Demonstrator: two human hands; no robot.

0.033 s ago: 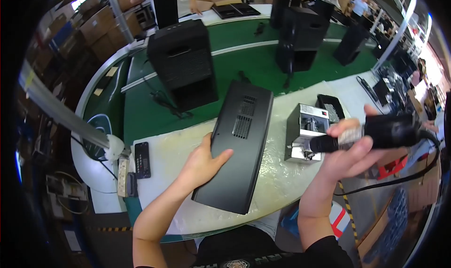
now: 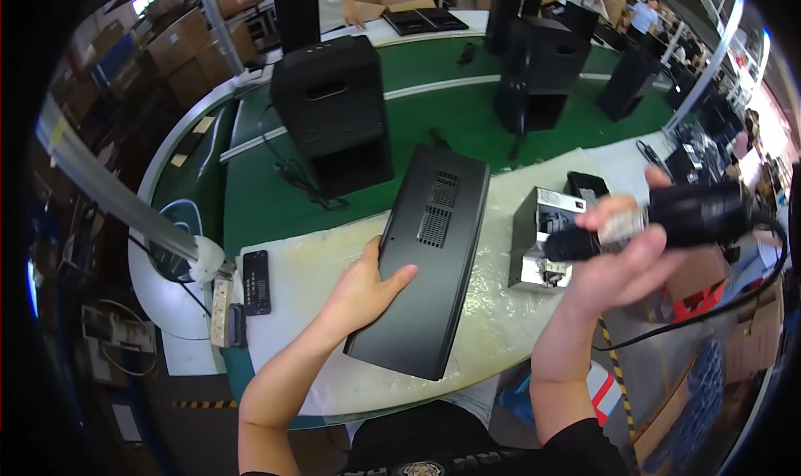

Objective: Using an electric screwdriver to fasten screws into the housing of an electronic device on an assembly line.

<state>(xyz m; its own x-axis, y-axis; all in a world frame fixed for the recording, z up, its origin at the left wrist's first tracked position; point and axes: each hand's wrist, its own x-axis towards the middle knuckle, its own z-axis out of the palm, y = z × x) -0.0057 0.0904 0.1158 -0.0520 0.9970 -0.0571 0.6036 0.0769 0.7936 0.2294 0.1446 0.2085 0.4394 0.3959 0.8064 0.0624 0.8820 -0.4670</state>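
A long black panel with two groups of vent slots lies at a slant on the film-covered bench in front of me. My left hand grips its left edge, thumb on the upper face, fingers partly hidden by the edge. Held up over the right side of the bench, my right hand is wrapped round a black corded electric screwdriver. The tool lies roughly level, its narrow end toward the left; its tip is hard to make out. Behind that end stands a small silver screw-feeder-like box, partly covered.
Black cabinets and another cabinet with cables stand on the green conveyor. A black remote control and a power strip lie at left. A dark tray sits behind the silver box. Other people work beyond.
The screwdriver and my right hand are slightly higher against the silver box. The whole view has shifted a little; my left hand stays on the panel.
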